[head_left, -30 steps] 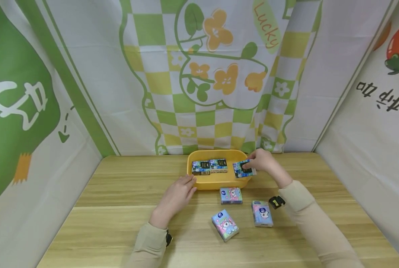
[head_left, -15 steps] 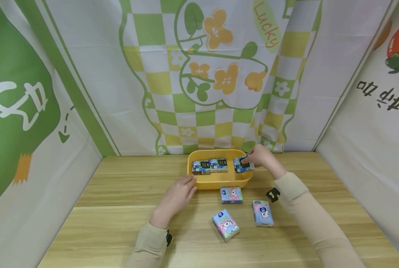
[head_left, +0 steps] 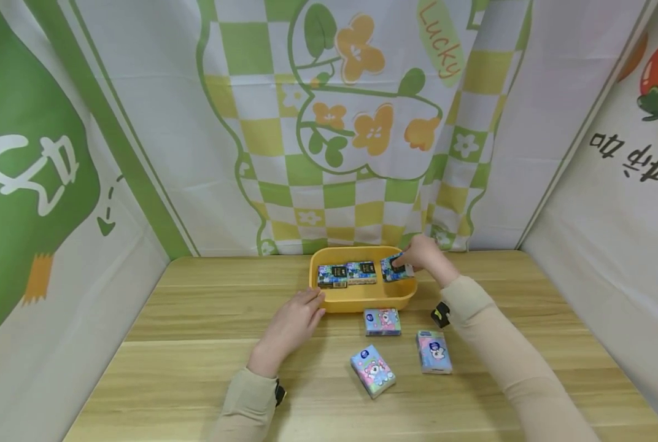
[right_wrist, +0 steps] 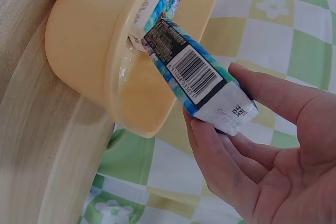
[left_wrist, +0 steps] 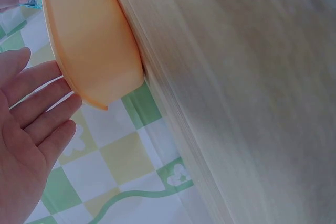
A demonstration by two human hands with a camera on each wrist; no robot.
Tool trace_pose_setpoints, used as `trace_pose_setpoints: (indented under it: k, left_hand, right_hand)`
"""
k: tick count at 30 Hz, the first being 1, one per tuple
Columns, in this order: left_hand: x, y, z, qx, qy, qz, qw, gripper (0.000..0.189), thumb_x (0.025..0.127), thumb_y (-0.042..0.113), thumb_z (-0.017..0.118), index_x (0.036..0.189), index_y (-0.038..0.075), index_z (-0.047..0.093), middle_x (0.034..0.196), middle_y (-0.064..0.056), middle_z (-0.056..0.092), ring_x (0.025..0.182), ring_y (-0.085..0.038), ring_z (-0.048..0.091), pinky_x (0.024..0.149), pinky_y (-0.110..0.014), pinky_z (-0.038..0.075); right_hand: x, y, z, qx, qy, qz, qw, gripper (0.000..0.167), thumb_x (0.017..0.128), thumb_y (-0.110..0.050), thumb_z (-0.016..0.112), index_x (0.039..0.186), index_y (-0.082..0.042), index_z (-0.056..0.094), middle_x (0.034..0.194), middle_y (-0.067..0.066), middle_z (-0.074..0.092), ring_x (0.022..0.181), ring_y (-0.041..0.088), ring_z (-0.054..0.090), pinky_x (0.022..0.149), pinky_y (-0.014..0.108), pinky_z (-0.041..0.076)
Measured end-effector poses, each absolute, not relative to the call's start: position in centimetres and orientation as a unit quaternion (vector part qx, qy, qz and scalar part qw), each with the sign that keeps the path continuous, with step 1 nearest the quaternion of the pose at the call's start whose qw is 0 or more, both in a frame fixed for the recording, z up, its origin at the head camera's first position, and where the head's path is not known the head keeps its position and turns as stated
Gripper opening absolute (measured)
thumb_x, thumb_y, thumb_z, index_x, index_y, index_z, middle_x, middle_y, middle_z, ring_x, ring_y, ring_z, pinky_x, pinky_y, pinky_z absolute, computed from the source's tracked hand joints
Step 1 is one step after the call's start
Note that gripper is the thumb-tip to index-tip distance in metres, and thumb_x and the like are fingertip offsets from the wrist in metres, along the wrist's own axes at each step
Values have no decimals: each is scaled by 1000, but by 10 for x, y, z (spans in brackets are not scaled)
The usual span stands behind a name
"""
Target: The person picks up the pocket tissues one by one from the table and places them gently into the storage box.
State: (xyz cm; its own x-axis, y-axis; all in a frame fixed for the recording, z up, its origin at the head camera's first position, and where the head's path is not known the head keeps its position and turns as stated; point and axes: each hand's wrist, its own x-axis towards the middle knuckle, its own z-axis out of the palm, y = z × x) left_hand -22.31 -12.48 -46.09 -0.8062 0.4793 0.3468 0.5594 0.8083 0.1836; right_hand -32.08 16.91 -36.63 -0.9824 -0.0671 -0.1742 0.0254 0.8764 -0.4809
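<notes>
A yellow plastic basket stands at the back of the table. Two blue-and-black tissue packs, a left one and a right one, lie side by side in its left and middle part. Between thumb and fingers my right hand pinches a third blue-and-black tissue pack, tilted over the basket's right end; its barcode side faces the right wrist view. My left hand has its fingers nearly straight, with the fingertips at the basket's left front rim.
Three pink-and-blue tissue packs lie on the wooden table: one just in front of the basket, one nearer me, one to the right beneath my right forearm. A patterned curtain hangs right behind the basket.
My right hand has moved left and slightly back with the tissue pack, bringing it further in over the basket. The left hand stays at the rim.
</notes>
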Motion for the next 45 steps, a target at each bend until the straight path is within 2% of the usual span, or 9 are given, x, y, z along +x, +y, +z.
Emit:
trace_pose_setpoints:
  k: [5,12,23,26,32,36,39,43,45]
  left_hand:
    - [-223,-124,-459,-277,-939,-141,146,39,97,22,54,129,1,57,134,-16,55,125,-30,52,110,-43,40]
    - [-223,-125,-461,-281,-938,-139,149,38,97,21,55,128,0,58,134,-17,56,125,-31,52,109,-44,41]
    - [-222,-125,-462,-280,-939,-129,154,38,97,22,54,128,2,58,133,-15,56,124,-30,53,109,-42,41]
    - [-222,-125,-461,-282,-938,-129,156,38,97,22,54,128,1,58,133,-16,56,124,-31,53,108,-43,42]
    - [-222,-126,-461,-287,-935,-129,162,37,97,21,54,128,1,58,132,-17,57,123,-31,54,108,-43,42]
    - [-222,-126,-461,-287,-935,-129,164,37,97,21,55,127,1,59,131,-17,58,123,-31,54,107,-43,43]
    - [-221,-126,-461,-289,-934,-129,166,36,96,21,55,126,1,60,131,-16,58,122,-31,55,107,-44,43]
    - [-222,-126,-461,-289,-935,-128,163,37,97,22,54,126,0,60,131,-17,58,122,-31,54,107,-45,43]
    - [-222,-125,-461,-288,-935,-130,159,37,97,22,54,127,0,59,131,-17,57,123,-31,54,107,-45,43]
  right_hand:
    - [-323,165,-367,0,964,-249,88,45,76,-24,79,54,-14,40,50,-6,36,55,17,57,50,23,49]
    - [-327,162,-371,22,962,-255,90,24,75,-22,80,75,-2,66,69,9,66,60,21,66,58,27,57]
    - [-338,159,-381,45,965,-240,92,30,74,-24,80,81,0,64,70,13,67,43,10,53,62,30,58]
    - [-341,160,-384,48,968,-229,91,30,74,-26,81,79,-1,64,69,13,68,42,10,52,69,33,58]
    - [-343,161,-385,39,970,-224,81,28,74,-25,81,72,-2,63,53,6,60,45,13,56,80,39,56]
    - [-343,160,-387,40,971,-222,76,29,74,-26,80,74,-1,65,55,8,62,49,16,57,89,42,53]
    - [-343,159,-387,44,972,-220,75,31,75,-26,80,79,1,65,66,14,68,54,19,60,83,39,54]
    - [-342,157,-388,46,970,-225,77,32,77,-24,78,87,3,64,78,18,68,66,25,67,63,31,55]
    - [-342,157,-388,45,969,-229,78,32,78,-22,78,90,5,64,80,17,67,73,28,69,58,28,53]
